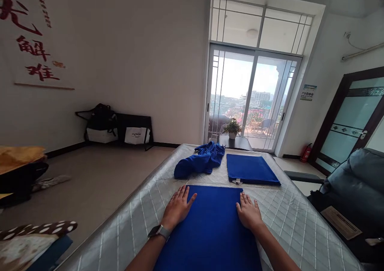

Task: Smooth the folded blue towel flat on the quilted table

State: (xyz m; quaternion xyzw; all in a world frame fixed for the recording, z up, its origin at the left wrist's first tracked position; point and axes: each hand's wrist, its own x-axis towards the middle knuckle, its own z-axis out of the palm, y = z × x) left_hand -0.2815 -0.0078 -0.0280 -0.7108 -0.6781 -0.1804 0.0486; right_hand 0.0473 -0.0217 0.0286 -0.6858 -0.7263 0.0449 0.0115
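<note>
Blue cloth [211, 227] lies flat at 6 o'clock in my feed, on a quilted silver surface [129, 231]. I have my left hand [177, 207] palm down at the cloth's 10 o'clock edge and my right hand [249, 213] palm down at its 2 o'clock edge, the two well apart, fingers extended. Beyond the cloth, I see a crumpled blue cloth [201, 161] between 11 and 12 o'clock and a folded blue cloth [250, 168] at 1 o'clock.
</note>
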